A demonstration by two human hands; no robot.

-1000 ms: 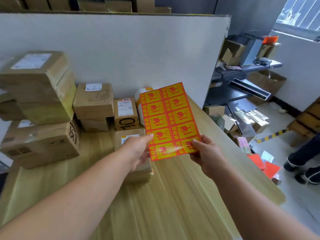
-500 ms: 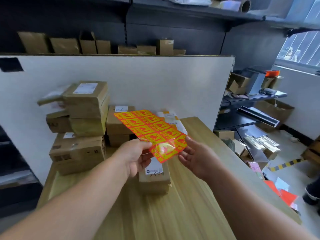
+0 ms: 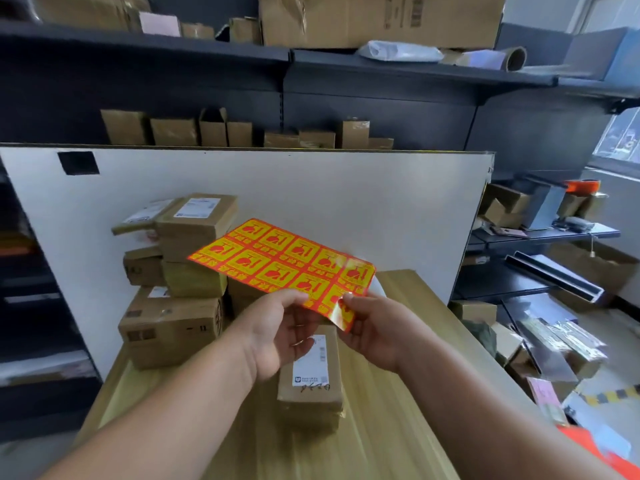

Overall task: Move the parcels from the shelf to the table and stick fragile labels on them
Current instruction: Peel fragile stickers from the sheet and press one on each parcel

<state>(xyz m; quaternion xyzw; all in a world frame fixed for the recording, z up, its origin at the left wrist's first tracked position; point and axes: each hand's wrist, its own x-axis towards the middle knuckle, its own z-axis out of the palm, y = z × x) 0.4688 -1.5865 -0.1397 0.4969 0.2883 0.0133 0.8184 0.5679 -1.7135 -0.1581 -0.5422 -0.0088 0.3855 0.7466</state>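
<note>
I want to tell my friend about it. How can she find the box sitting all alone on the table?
Start at the wooden table before the white board. Just below the sticker sheet lies a small brown parcel. Unlike the stacked parcels at the back left, it lies alone, white label up.

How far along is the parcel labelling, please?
Done: several brown cardboard parcels are stacked on the light wooden table. In hand: the left hand holds the orange-and-yellow fragile sticker sheet while the right hand pinches its curling corner label. Left: the small brown parcel below shows only a white shipping label; more cardboard boxes sit on the dark shelf.
</note>
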